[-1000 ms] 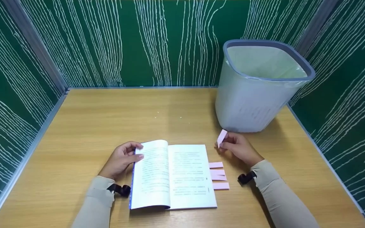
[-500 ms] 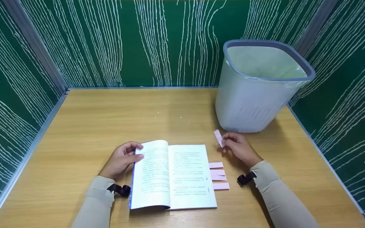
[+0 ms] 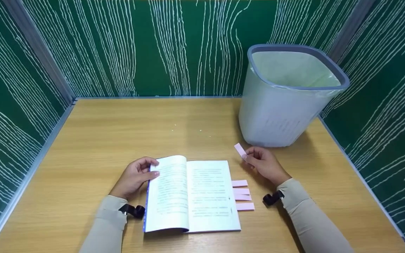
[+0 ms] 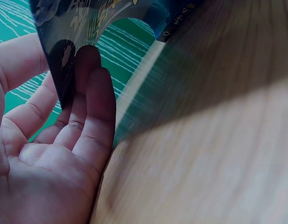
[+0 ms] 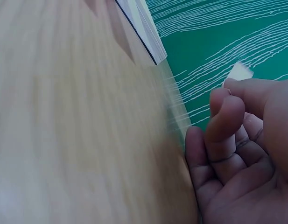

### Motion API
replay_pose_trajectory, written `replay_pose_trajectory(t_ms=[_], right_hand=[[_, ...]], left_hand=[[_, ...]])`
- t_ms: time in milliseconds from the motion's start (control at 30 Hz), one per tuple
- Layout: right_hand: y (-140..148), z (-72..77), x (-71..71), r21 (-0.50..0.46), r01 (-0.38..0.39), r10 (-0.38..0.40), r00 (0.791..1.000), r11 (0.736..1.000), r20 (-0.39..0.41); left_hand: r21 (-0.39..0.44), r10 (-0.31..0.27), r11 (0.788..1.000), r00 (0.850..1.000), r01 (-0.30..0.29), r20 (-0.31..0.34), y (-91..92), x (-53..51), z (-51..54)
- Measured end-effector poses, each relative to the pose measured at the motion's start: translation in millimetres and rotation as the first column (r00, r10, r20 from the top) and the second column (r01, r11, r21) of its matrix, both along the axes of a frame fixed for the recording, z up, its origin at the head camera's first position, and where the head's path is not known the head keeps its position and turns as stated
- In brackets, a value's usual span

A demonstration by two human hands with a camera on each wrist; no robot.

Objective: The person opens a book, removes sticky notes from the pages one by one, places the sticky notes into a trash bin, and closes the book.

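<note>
An open book (image 3: 209, 196) lies on the table in the head view, its left half raised and curving. My left hand (image 3: 135, 177) grips the upper left edge, thumb on the page; in the left wrist view its fingers (image 4: 94, 102) lie behind the dark, patterned cover (image 4: 111, 18). Between thumb and fingers, my right hand (image 3: 264, 163) pinches a pink sticky note strip (image 3: 239, 150), just off the book's upper right corner. The strip's pale end (image 5: 240, 71) pokes past the thumb in the right wrist view. Several pink strips (image 3: 245, 206) stick out from the book's right edge.
A grey trash bin (image 3: 276, 116) with a thin liner stands at the back right, just beyond my right hand. Tiny white specks dot the wooden table (image 3: 118, 130) behind the book. Green walls (image 3: 160, 45) with white lines enclose the table's back and sides.
The pink strip in my right hand has swung over, its free end now pointing up and left. My right fingers shifted slightly; the left hand and book have stayed put.
</note>
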State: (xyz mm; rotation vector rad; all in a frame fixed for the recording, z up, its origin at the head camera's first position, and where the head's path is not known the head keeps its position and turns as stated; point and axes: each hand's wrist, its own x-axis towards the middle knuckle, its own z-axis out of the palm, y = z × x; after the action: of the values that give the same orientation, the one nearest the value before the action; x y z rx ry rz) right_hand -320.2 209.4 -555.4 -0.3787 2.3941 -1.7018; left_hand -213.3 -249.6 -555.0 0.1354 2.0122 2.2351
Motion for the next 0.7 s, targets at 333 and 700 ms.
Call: replay_pose_trajectory(t_ms=[333,700], right_hand=[[-4,5.5,5.3,-0.012,0.04,-0.04,0.999,0.999,-0.01],[-17,31.0,16.7,0.014,0.076,-0.072,0.979,0.997,-0.191]], left_hand=[[-0.02,-0.014,1.0,1.0,0.013,-0.025,-0.8,-1.0,-2.2],[-0.016,-0.002,1.0,1.0,0.002,-0.014,-0.2,0.1,-0.4]])
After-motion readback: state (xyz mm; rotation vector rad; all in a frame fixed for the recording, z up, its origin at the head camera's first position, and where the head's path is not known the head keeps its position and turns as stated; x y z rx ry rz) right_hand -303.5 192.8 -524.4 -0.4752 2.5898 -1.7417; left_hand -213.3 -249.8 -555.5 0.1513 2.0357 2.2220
